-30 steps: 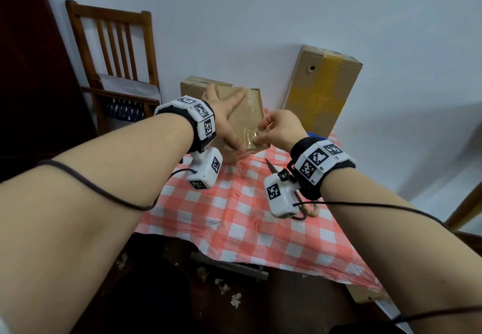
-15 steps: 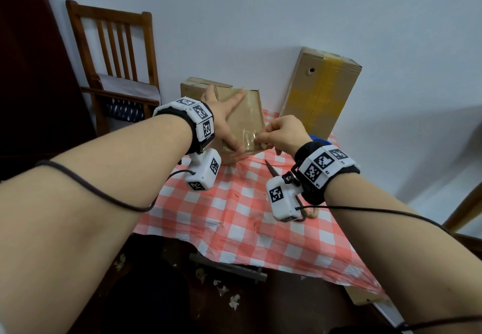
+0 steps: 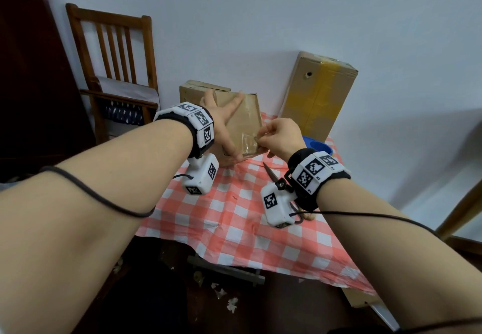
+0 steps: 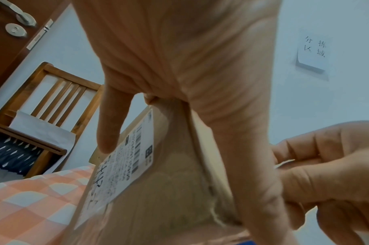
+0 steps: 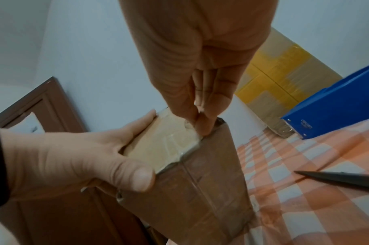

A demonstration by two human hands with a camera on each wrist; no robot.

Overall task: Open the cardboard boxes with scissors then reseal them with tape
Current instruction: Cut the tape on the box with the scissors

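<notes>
Head view: the small cardboard box [image 3: 236, 122] stands on the checked tablecloth [image 3: 234, 219], left hand [image 3: 221, 127] splayed flat against it. Right wrist view: right hand [image 5: 202, 106] pinches clear tape [image 5: 169, 140] at the corner — light, stiff box; thin, clingy tape.

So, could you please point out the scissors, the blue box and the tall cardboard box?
scissors [image 3: 270, 173], head view, on the dark blades.
blue box [image 5: 334, 106], right wrist view, on its side face.
tall cardboard box [image 3: 317, 96], head view, on its yellow-taped front.
</notes>
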